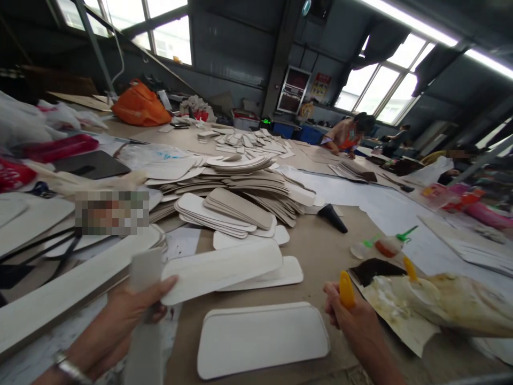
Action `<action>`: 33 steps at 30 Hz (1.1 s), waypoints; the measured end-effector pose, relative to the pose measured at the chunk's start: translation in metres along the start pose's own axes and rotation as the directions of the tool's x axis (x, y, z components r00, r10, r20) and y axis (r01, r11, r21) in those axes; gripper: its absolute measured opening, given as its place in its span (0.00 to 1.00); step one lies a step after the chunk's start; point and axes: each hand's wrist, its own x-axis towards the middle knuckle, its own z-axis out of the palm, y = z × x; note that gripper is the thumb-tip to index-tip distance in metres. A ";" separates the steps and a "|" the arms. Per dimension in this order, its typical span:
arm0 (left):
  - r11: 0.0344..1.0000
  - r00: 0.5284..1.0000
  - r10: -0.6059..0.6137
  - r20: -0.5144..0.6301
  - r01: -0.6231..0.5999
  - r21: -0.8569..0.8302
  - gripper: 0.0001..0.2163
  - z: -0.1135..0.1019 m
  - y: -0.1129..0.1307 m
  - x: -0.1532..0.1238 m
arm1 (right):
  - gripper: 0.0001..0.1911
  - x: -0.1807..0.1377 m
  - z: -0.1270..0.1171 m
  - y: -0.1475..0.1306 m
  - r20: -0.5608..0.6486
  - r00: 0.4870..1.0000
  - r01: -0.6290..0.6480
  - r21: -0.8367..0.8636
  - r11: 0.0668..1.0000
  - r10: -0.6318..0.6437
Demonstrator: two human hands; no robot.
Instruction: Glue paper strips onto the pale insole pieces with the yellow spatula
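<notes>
My left hand [140, 307] is closed at the left end of a white cardboard panel [224, 267] with rounded corners, thumb on top. A blurred pale strip [146, 347] runs upright past the same hand; whether the fingers grip it too I cannot tell. Beneath the held panel lies another white panel [280, 275]. My right hand [352, 315] is wrapped around a tool with a yellow handle [347, 289]; its working end is hidden. Between the hands, near the front, a small stack of white panels [262, 339] rests on brown board.
Piled grey and white panels [244, 184] fill the table's middle. A black cone-shaped object [332, 217], a bottle with a green nozzle [390, 245] and a glue-smeared container [449, 299] with another yellow handle [410, 269] lie right. An orange bag [140, 104] and a co-worker [344, 133] are farther back.
</notes>
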 end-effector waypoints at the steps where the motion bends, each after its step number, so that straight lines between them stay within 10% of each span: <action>1: 0.997 0.997 0.019 0.080 -0.025 0.072 0.19 0.018 0.007 -0.002 | 0.21 0.002 -0.001 0.003 0.000 1.000 0.001 -0.005 1.000 -0.001; 5: 0.907 0.967 0.062 0.246 -0.158 0.391 0.22 0.053 0.009 0.014 | 0.23 0.014 -0.004 0.013 -0.022 1.000 0.009 -0.023 1.000 -0.009; 17: 0.757 0.984 0.119 0.133 -0.177 0.629 0.21 0.042 0.030 0.029 | 0.17 0.087 0.014 -0.042 0.117 0.959 0.284 -0.305 0.909 -0.260; 21: 0.719 0.984 -0.022 0.175 -0.106 0.687 0.24 0.032 0.018 0.021 | 0.17 0.064 -0.002 -0.043 0.131 0.963 0.261 -0.227 0.938 -0.236; 26: 0.749 0.919 -0.230 0.319 -0.042 0.662 0.24 0.026 -0.020 -0.011 | 0.24 0.006 -0.019 -0.049 0.001 0.985 0.155 0.425 0.892 -0.172; 33: 0.854 0.883 -0.273 0.381 0.040 0.519 0.15 0.039 -0.044 -0.037 | 0.30 -0.057 0.030 -0.059 0.158 0.980 0.041 0.429 0.902 -0.120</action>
